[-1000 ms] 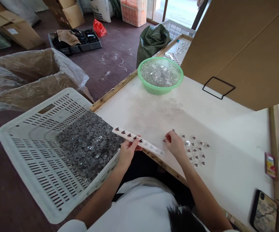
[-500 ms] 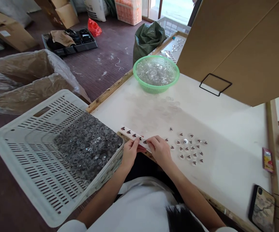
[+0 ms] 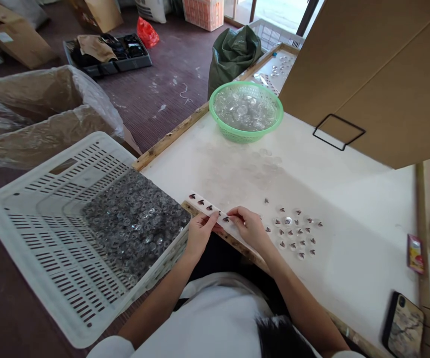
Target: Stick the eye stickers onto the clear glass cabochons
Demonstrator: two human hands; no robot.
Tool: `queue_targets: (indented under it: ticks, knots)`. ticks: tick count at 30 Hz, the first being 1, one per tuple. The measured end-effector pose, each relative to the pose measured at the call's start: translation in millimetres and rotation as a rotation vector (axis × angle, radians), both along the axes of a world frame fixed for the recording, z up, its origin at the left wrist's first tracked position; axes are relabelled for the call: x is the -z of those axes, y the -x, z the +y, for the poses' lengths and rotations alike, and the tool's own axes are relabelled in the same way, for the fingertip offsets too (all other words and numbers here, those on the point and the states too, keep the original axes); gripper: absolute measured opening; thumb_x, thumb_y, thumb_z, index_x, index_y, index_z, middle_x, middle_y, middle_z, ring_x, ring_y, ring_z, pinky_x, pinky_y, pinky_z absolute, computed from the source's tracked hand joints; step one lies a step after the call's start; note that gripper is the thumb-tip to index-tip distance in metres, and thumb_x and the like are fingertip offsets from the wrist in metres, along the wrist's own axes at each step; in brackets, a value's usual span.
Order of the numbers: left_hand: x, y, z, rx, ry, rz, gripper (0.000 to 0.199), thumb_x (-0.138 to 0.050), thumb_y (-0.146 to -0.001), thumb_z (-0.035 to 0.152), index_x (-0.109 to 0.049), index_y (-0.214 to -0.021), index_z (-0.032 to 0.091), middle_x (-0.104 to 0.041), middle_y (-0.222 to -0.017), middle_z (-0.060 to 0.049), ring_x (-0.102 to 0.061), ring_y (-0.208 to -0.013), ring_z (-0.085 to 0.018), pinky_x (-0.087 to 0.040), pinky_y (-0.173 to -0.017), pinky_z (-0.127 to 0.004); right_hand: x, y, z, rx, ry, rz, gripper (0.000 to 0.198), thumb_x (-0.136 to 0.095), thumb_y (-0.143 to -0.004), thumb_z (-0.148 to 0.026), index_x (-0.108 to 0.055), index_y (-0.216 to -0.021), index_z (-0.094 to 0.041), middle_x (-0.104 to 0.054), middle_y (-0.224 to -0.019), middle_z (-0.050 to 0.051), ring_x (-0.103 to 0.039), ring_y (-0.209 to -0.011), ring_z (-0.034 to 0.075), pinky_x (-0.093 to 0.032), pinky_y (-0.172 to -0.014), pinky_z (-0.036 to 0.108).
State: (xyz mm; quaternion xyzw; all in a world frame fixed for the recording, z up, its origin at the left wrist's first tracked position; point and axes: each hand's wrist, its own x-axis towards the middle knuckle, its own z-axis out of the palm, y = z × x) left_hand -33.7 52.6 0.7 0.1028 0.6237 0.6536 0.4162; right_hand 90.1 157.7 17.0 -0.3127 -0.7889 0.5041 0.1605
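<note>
A white strip of stickers point(image 3: 205, 204), printed with a row of small dark-and-red motifs, lies slantwise over the table's wooden edge. My left hand point(image 3: 199, 235) pinches it between thumb and fingers. My right hand point(image 3: 251, 229) is closed at the strip's right end, thumb and forefinger together beside the last visible motif; whether a sticker has come loose there is too small to tell. Right of it, several clear discs bearing the same motif point(image 3: 301, 242) are spread on the white table point(image 3: 364, 223). A plain clear disc point(image 3: 288, 220) sits among them.
A white crate point(image 3: 46, 248) of clear pieces stands at the table's left edge. On the table are a green basket point(image 3: 246, 135) of clear discs, a large cardboard box point(image 3: 382, 84), a phone point(image 3: 404, 320) and a small packet point(image 3: 415, 253). A plastic-lined carton point(image 3: 99, 122) stands behind the crate.
The view has shifted slightly. My right hand's fingers have drawn closer to the motif at the strip's right end; my left hand keeps its pinch on the strip.
</note>
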Motion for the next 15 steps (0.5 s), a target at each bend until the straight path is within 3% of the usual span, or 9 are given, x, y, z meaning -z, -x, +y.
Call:
queue_targets:
  ticks: [7, 9, 11, 13, 15]
  knots:
    - [4.2, -4, 2, -0.066, 0.007, 0.038, 0.032, -0.076, -0.071, 0.044, -0.072, -0.079, 0.013, -0.070, -0.068, -0.003, -0.064, -0.057, -0.017, -0.057, -0.055, -0.029, -2, 0, -12, -0.002, -0.231, 0.041, 0.011, -0.048, -0.092, -0.023, -0.059, -0.089, -0.022, -0.063, -0.095, 0.006, -0.060, -0.087, 0.018, -0.047, -0.077, 0.030]
    - [5.6, -4, 1, -0.080, -0.011, 0.014, 0.032, -0.076, -0.071, 0.044, -0.072, -0.081, 0.014, -0.070, -0.072, -0.004, -0.064, -0.059, -0.017, -0.057, -0.054, -0.028, 1, 0, -4, 0.069, -0.199, 0.131, 0.010, -0.049, -0.091, -0.025, -0.056, -0.086, -0.022, -0.061, -0.095, 0.006, -0.058, -0.090, 0.018, -0.047, -0.077, 0.030]
    - [6.9, -4, 1, -0.095, -0.020, -0.015, 0.032, -0.077, -0.070, 0.044, -0.072, -0.081, 0.014, -0.070, -0.071, -0.004, -0.064, -0.059, -0.017, -0.057, -0.054, -0.028, 6, -1, 14, 0.221, -0.116, 0.163, 0.010, -0.051, -0.090, -0.030, -0.054, -0.084, -0.022, -0.059, -0.085, 0.004, -0.057, -0.080, 0.017, -0.046, -0.071, 0.028]
    - [7.7, -4, 0, -0.099, -0.025, -0.029, 0.032, -0.077, -0.069, 0.044, -0.072, -0.079, 0.014, -0.069, -0.068, -0.003, -0.063, -0.058, -0.016, -0.057, -0.054, -0.028, 13, -1, 36, 0.353, -0.012, 0.113, 0.013, -0.054, -0.086, -0.034, -0.053, -0.082, -0.022, -0.056, -0.072, 0.000, -0.053, -0.066, 0.015, -0.043, -0.062, 0.027]
    - [7.7, -4, -1, -0.098, -0.028, -0.031, 0.033, -0.078, -0.069, 0.044, -0.071, -0.078, 0.014, -0.067, -0.065, -0.002, -0.063, -0.057, -0.016, -0.056, -0.054, -0.027, 20, 1, 56, 0.386, 0.089, 0.022, 0.015, -0.056, -0.082, -0.036, -0.053, -0.078, -0.022, -0.054, -0.064, -0.002, -0.049, -0.059, 0.014, -0.039, -0.056, 0.026]
